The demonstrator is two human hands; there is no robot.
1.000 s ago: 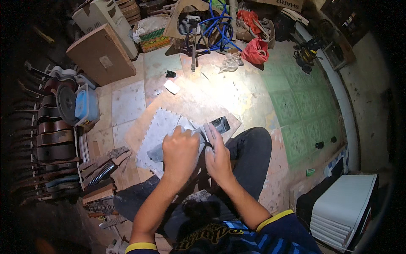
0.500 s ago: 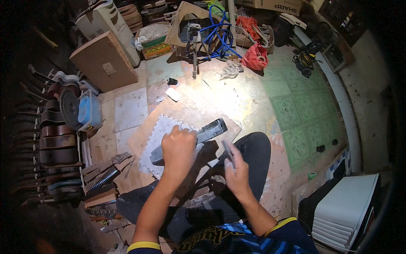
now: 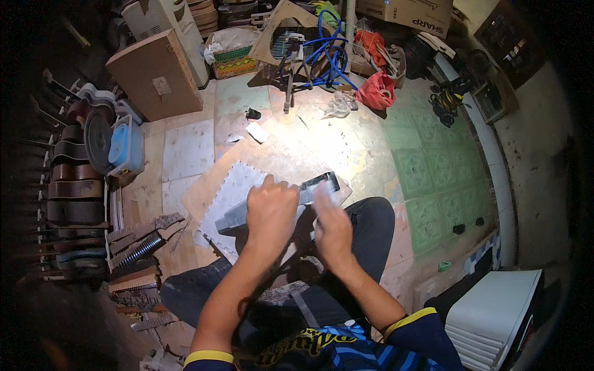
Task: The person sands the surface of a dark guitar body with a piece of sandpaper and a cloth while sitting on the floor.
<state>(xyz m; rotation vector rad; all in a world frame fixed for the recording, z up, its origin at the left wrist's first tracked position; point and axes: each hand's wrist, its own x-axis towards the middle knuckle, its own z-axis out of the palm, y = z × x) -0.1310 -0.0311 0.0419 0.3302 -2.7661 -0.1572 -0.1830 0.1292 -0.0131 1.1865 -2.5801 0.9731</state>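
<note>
My left hand (image 3: 271, 207) is closed round the middle of a long grey block (image 3: 232, 221) with a black far-right end. The block lies slantwise over a pale mat with a toothed edge (image 3: 240, 178), which rests on a thin brown board (image 3: 201, 195). My right hand (image 3: 334, 232) is beside the black end, its fingertips smeared by motion. A thin grey flat piece showed plainly in its fingers half a second ago; now only a pale blur is seen there. My crossed legs (image 3: 374, 229) lie under and beside the work.
Several wood pieces and tools (image 3: 145, 250) lie at my left, beside a rack of curved brown and black pieces (image 3: 75, 190) and a blue tub (image 3: 125, 151). At the back are a red bag (image 3: 375, 91) and blue hose (image 3: 334, 62). A white ridged case (image 3: 495, 315) stands near right.
My right hand has moved left and up to the block's black end. The left hand has shifted slightly right and down with its grip kept. The whole view has turned a little.
</note>
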